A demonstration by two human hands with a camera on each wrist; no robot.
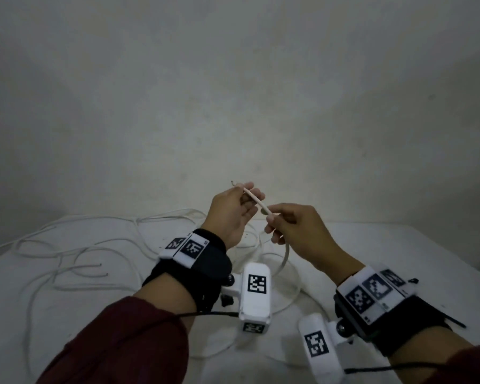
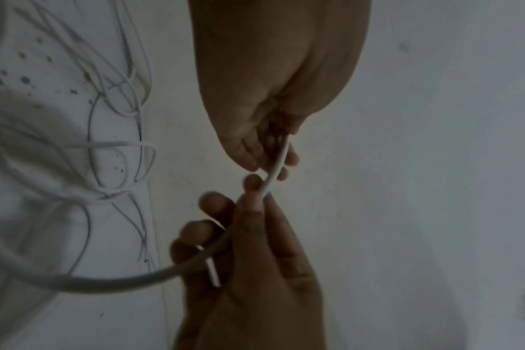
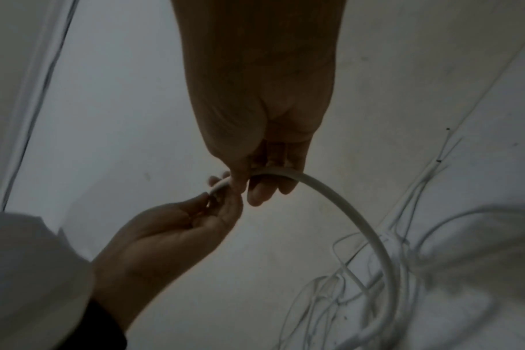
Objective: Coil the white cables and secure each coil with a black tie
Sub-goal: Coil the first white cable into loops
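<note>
Above the white table, the left hand and right hand both pinch one thin white round cable near its end.

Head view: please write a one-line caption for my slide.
Both hands, left hand and right hand, pinch one white cable end above a table strewn with loose cables.

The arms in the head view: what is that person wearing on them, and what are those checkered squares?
Both forearms wear dark red sleeves, pushed back. Each wrist has a black strap topped with white plates printed with black-and-white square code patterns. A white boxy camera with the same kind of pattern hangs from each strap, and a thin black cord runs back from it. The hands are bare.
</note>
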